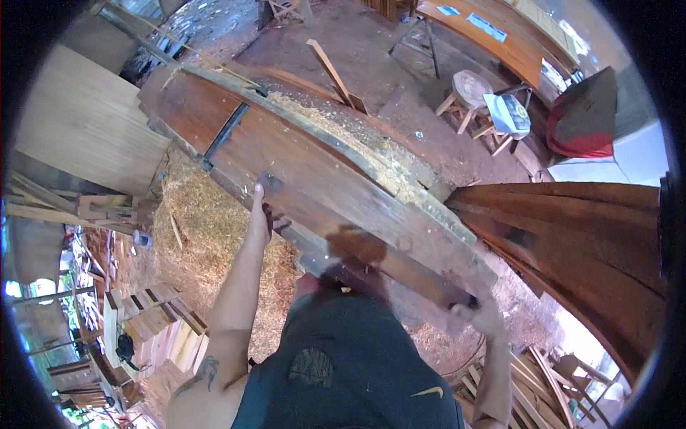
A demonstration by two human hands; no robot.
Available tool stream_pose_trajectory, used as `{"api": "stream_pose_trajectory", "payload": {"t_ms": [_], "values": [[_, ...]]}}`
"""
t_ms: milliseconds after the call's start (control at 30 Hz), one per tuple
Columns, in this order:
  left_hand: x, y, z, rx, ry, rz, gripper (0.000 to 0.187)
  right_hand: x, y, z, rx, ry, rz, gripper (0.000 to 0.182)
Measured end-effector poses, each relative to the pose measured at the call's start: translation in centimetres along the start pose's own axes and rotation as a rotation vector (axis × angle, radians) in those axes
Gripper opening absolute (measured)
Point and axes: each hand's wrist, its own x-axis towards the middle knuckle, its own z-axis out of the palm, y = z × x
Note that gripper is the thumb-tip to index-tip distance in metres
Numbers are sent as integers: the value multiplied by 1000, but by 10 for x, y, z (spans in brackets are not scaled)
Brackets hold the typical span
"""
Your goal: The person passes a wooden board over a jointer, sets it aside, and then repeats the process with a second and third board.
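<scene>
A long brown wooden plank point(421, 277) lies slantwise in front of my body, along the near side of a wooden workbench point(321, 168). My left hand point(261, 214) grips its far left end, thumb up along the edge and fingers curled beneath. At the opposite end, my right hand point(480, 314) is closed around the plank's corner, its fingers partly hidden. A shadow falls across the plank's middle. Further left, a dark strip point(227, 133) crosses the bench top.
Wood shavings point(193, 222) cover the ground to the left. Large reddish-brown timber point(572, 229) stands close on the right. Cut wood pieces point(153, 322) are stacked at lower left, loose slats point(532, 386) at lower right. Behind the bench are a stool point(471, 89) and a long table point(493, 36).
</scene>
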Motion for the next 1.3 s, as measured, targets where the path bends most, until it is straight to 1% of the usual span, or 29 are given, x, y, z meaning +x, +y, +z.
{"api": "stream_pose_trajectory", "payload": {"t_ms": [33,67,133,167,267,367,467,567,667,700,767,800,833,933,967,1000,1033,1067,1133,1167,1200,1267,1300], "values": [[11,-7,-9,17,-98,42,101,8,-23,5,-132,-43,-100,84],[16,-9,-11,14,-97,69,101,16,-34,9,-262,-86,-198,87],[21,-15,-13,11,-95,111,101,21,-30,17,-274,-73,-96,87],[25,-13,-25,89,-105,11,100,21,-23,22,-280,-67,-43,87],[18,-12,-14,31,-107,140,98,6,12,44,-348,113,-156,86],[11,-6,-2,27,-34,151,97,12,9,40,-324,101,-147,83],[21,-10,-13,20,4,148,95,20,4,35,-374,88,-164,79],[20,-8,-9,13,11,173,92,18,18,41,-352,91,-146,77],[25,-10,-16,19,49,168,90,24,16,38,-291,127,-207,77],[24,-10,-17,19,55,160,89,22,17,41,-340,116,-176,75],[23,-9,-20,20,42,156,89,21,14,38,-342,51,-128,82],[19,-5,-11,20,20,162,88,22,11,35,-344,23,-108,86],[16,-2,-6,24,1,171,88,19,12,35,-347,22,-95,85],[23,-14,-30,14,59,164,86,6,26,42,-332,23,-112,83],[18,-11,-17,63,105,179,89,3,31,43,-328,30,-137,82],[19,-10,-15,69,83,191,89,8,34,43,-324,41,-165,81],[18,-10,-16,74,60,206,90,22,20,41,-329,120,-229,67],[19,-11,-15,76,32,223,90,33,6,37,-336,205,-292,59],[16,-12,-10,69,-6,254,91,33,13,45,-383,282,-349,51],[18,-8,-8,65,-25,270,91,37,4,45,-377,299,-319,46],[20,-6,-9,54,-43,262,92,60,2,63,-395,659,-535,43],[18,-7,-11,30,-90,207,92,59,-14,42,-338,446,-461,44],[15,-2,-7,30,-96,188,91,58,-8,45,-296,546,-531,45]]}}
